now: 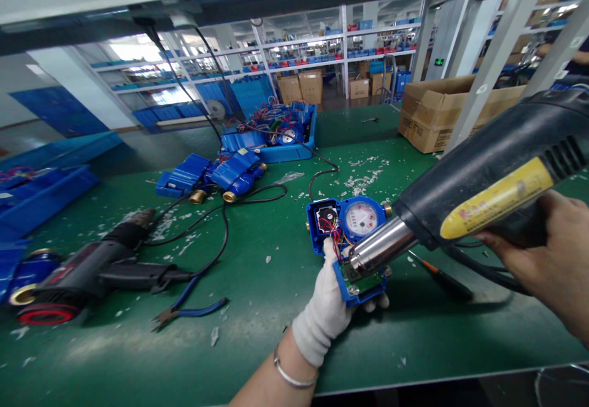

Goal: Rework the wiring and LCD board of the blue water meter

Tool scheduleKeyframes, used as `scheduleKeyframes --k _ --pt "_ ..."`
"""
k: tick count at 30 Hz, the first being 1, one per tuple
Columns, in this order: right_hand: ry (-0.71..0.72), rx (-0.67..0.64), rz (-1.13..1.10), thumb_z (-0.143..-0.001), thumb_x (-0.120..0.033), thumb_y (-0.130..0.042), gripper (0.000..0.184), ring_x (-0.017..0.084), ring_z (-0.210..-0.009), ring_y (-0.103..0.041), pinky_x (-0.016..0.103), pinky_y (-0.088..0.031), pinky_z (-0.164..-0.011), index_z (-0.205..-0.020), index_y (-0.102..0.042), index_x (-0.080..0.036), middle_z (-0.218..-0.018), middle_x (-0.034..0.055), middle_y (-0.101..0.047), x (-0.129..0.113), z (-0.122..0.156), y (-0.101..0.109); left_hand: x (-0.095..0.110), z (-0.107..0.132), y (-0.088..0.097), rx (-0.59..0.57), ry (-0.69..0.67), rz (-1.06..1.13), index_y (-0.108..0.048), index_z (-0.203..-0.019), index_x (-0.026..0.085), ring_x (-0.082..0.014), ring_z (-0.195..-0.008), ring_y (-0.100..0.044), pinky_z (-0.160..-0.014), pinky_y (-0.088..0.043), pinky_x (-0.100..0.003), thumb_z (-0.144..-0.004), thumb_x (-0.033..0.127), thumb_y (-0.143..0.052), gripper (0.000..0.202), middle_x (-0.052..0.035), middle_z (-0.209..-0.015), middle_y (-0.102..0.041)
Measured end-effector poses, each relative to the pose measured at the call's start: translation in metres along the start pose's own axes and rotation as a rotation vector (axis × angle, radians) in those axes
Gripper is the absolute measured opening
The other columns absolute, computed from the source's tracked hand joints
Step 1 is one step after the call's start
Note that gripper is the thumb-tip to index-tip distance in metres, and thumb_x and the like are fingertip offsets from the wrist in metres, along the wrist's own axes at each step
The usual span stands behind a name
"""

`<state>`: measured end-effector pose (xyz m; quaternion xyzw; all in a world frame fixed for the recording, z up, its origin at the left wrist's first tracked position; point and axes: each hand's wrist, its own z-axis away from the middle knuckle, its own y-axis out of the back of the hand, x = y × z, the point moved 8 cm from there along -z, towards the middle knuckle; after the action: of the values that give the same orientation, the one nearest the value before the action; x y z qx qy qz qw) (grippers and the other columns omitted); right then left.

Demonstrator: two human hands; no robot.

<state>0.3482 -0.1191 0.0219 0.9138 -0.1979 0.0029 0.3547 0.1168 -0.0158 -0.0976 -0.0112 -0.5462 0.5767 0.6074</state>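
My left hand, in a white knit glove, is closed around a blue plastic cover with a green circuit board inside it. Red and other thin wires run from the cover to the opened blue water meter, whose round dial faces up on the bench. My right hand, bare, grips a black heat gun with a yellow label. The gun's metal nozzle points down at the circuit board, very close to it; whether they touch I cannot tell.
A second heat gun lies at left, near blue-handled pliers. A screwdriver rests below the nozzle. Two blue meters and a blue crate of wired parts stand farther back. Cardboard box at back right; cords cross the bench.
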Motion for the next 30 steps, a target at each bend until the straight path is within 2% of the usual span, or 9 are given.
scheduleKeyframes --k 6,13,18,21,30 --pt "-0.008 -0.011 -0.004 -0.081 -0.081 -0.04 0.076 0.022 -0.068 -0.058 0.029 -0.027 -0.042 -0.105 -0.055 -0.01 -0.081 0.009 -0.058 -0.0033 -0.0021 0.0036 -0.0031 -0.0019 0.0037 -0.025 -0.011 0.008 -0.066 -0.11 0.006 -0.021 -0.048 -0.068 -0.033 -0.043 -0.021 -0.089 0.074 -0.017 0.087 -0.0178 -0.081 -0.073" --pt "-0.008 -0.012 0.008 -0.08 -0.083 -0.036 0.074 0.021 -0.063 -0.056 0.028 -0.03 -0.043 -0.096 -0.054 -0.014 -0.076 0.0066 -0.054 -0.0031 -0.0029 0.0039 0.0 -0.001 -0.0003 -0.013 -0.014 -0.022 -0.066 -0.11 0.005 -0.0189 -0.044 -0.066 -0.032 -0.041 -0.019 -0.092 0.069 -0.009 0.088 -0.0163 -0.076 -0.072" --pt "-0.018 -0.002 -0.008 -0.08 -0.082 -0.04 0.076 0.022 -0.068 -0.059 0.029 -0.027 -0.044 -0.103 -0.055 -0.011 -0.082 0.0088 -0.058 -0.0021 -0.0006 0.002 0.0005 0.0002 -0.002 -0.032 -0.004 -0.031 -0.065 -0.112 0.002 -0.0179 -0.042 -0.064 -0.032 -0.041 -0.019 -0.091 0.07 -0.01 0.09 -0.0172 -0.071 -0.072" --pt "-0.011 -0.005 -0.013 -0.079 -0.083 -0.042 0.078 0.022 -0.07 -0.059 0.03 -0.026 -0.044 -0.107 -0.055 -0.011 -0.084 0.0095 -0.06 -0.0006 0.0004 0.0006 -0.0001 -0.0004 -0.0003 -0.037 -0.013 -0.027 -0.067 -0.109 0.003 -0.0192 -0.045 -0.067 -0.033 -0.042 -0.02 -0.091 0.072 -0.012 0.09 -0.018 -0.075 -0.072" --pt "-0.014 0.003 0.021 -0.082 -0.072 -0.051 0.071 0.022 -0.072 -0.058 0.031 -0.029 -0.048 -0.113 -0.057 -0.008 -0.087 0.0102 -0.06 -0.0068 0.0018 0.0034 -0.001 -0.0018 0.0008 -0.086 -0.071 -0.016 -0.067 -0.107 0.005 -0.0199 -0.049 -0.069 -0.033 -0.042 -0.019 -0.091 0.072 -0.018 0.085 -0.0176 -0.082 -0.074"
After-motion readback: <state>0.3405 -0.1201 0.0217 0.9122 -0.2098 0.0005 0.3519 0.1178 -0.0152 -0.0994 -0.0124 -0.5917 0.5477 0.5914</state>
